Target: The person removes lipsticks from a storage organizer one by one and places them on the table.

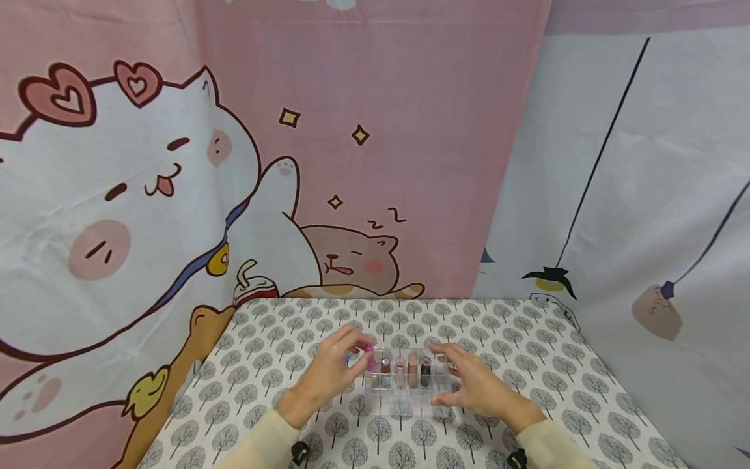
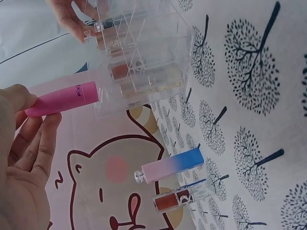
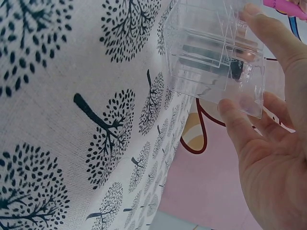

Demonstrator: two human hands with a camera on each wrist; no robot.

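My left hand (image 1: 331, 365) pinches a bright pink lipstick tube (image 2: 64, 100) by one end, its other end close to a clear organizer (image 1: 401, 404). Several tubes stand in the organizer's back row, including a peach one (image 1: 413, 372) and a dark one (image 1: 425, 372). Around the organizer's right end curves my right hand (image 1: 477, 387), thumb near the front and fingers at the back, gripping it. In the right wrist view, the fingertips sit right at its clear wall.
Beyond the organizer, the left wrist view shows a pink-and-blue tube (image 2: 172, 165) and a clear tube with red colour (image 2: 167, 201) on the tree-print cloth (image 1: 351, 449). A cartoon-print curtain (image 1: 375, 98) hangs behind the table.
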